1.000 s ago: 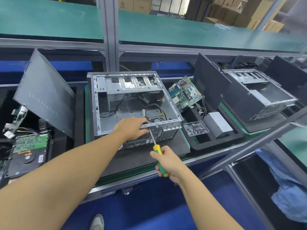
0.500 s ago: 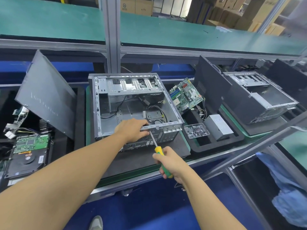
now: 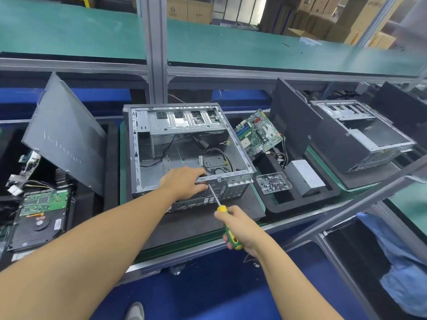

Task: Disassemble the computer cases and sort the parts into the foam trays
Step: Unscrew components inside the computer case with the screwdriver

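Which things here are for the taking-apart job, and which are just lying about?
For the job: open computer case, screwdriver in the right hand, left hand gripping the case's edge, foam tray, screw box, motherboard.
Just lying about: cardboard boxes, blue cloth, green shelf.

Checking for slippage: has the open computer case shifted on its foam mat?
No. The computer case keeps its position beside the clear screw box.

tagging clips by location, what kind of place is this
Likely a factory teardown line for computers: an opened case, a motherboard propped in a foam tray, and stacked cardboard boxes behind.
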### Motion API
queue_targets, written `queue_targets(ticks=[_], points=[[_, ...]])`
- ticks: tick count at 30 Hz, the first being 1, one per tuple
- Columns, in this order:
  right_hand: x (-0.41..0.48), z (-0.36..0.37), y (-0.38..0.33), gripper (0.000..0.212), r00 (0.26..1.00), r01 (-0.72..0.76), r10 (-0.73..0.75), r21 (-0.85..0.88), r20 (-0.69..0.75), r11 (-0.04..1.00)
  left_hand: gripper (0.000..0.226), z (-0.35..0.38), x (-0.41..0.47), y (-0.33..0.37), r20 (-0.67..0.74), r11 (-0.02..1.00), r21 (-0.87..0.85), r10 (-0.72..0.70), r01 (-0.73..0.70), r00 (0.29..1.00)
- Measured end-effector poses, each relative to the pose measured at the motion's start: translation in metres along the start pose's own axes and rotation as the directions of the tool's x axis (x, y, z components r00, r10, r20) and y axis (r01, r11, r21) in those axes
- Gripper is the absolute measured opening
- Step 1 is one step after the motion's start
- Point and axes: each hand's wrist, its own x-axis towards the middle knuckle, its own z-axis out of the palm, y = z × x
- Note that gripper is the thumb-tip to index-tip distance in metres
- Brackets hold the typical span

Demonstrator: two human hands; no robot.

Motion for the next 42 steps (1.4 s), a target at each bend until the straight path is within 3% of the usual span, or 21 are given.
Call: queue_targets(ticks=[3, 7, 10, 12, 17, 20, 23, 25, 27, 28, 29, 31, 33, 35, 36, 39, 42], points=[[0.001, -0.001, -0.002, 0.030, 0.996, -0.081, 0.076, 0.087, 0.056, 0.993, 0.038, 0.000, 0.000, 0.000, 0.002, 1.000, 0.002, 0.001, -0.001, 1.000], [0.002, 0.000, 0.006, 0.014, 0.989, 0.126, -0.135, -0.134, -0.059, 0.983, 0.038, 0.001, 0.000, -0.001, -0.001, 1.000, 0.003, 0.009, -0.009, 1.000], [0.001, 0.005, 0.009, 0.025, 0.993, 0.106, -0.107, -0.035, -0.049, 0.994, 0.038, 0.000, -0.001, 0.000, -0.009, 1.000, 0.003, 0.021, -0.021, 1.000], [0.002, 0.006, 0.009, 0.029, 0.997, 0.072, -0.075, -0.078, -0.035, 0.994, 0.038, 0.000, -0.001, 0.000, -0.001, 1.000, 0.000, 0.020, -0.020, 1.000], [0.008, 0.008, 0.009, 0.026, 1.000, -0.019, 0.018, 0.080, 0.010, 0.997, 0.037, -0.001, -0.002, 0.003, -0.003, 1.000, 0.020, -0.003, 0.003, 1.000], [0.009, 0.009, 0.014, 0.022, 0.999, 0.035, -0.034, 0.020, -0.043, 0.999, 0.041, -0.001, -0.003, 0.004, 0.023, 1.000, 0.009, -0.003, 0.003, 1.000], [0.008, 0.008, 0.017, 0.016, 0.996, 0.072, -0.069, 0.053, -0.055, 0.996, 0.056, -0.006, -0.008, 0.003, 0.088, 0.991, -0.131, 0.007, 0.004, 0.996], [0.008, 0.008, 0.017, 0.015, 0.996, 0.071, -0.067, 0.072, -0.057, 0.995, 0.059, -0.012, -0.014, 0.004, -0.050, 0.972, -0.230, 0.043, -0.053, 0.998], [0.009, 0.008, 0.018, 0.015, 0.996, 0.073, -0.069, 0.076, -0.058, 0.994, 0.038, -0.010, -0.026, 0.012, -0.341, 0.935, -0.309, 0.061, -0.173, 0.938], [0.009, 0.008, 0.018, 0.015, 0.996, 0.076, -0.071, 0.073, -0.060, 0.994, 0.024, -0.005, -0.035, 0.018, -0.422, 0.912, -0.371, 0.001, -0.174, 0.907], [0.008, 0.008, 0.018, 0.015, 0.995, 0.078, -0.074, 0.068, -0.063, 0.995, 0.013, 0.000, -0.044, 0.027, -0.415, 0.874, -0.471, -0.101, -0.118, 0.904], [0.007, 0.008, 0.017, 0.013, 0.994, 0.085, -0.081, 0.060, -0.069, 0.995, 0.011, 0.014, -0.057, 0.045, -0.203, 0.707, -0.696, -0.358, 0.123, 0.911], [0.005, 0.009, 0.016, 0.009, 0.992, 0.096, -0.093, 0.034, -0.080, 0.995, 0.017, 0.022, -0.057, 0.059, 0.164, 0.348, -0.856, -0.519, 0.383, 0.839], [0.001, 0.009, 0.014, 0.011, 0.988, 0.113, -0.114, -0.013, -0.101, 0.993, 0.021, 0.021, -0.048, 0.067, 0.408, -0.055, -0.895, -0.501, 0.442, 0.763], [0.000, 0.008, 0.013, 0.015, 0.986, 0.123, -0.126, -0.032, -0.107, 0.992, 0.024, 0.020, -0.042, 0.068, 0.453, -0.181, -0.889, -0.477, 0.421, 0.753], [-0.004, 0.008, 0.008, 0.022, 0.984, 0.140, -0.146, -0.063, -0.101, 0.988, 0.026, 0.020, -0.030, 0.073, 0.506, -0.377, -0.856, -0.478, 0.353, 0.718], [-0.005, 0.008, 0.006, 0.023, 0.985, 0.139, -0.146, -0.080, -0.091, 0.987, 0.021, 0.022, -0.024, 0.076, 0.540, -0.452, -0.830, -0.508, 0.326, 0.671]])
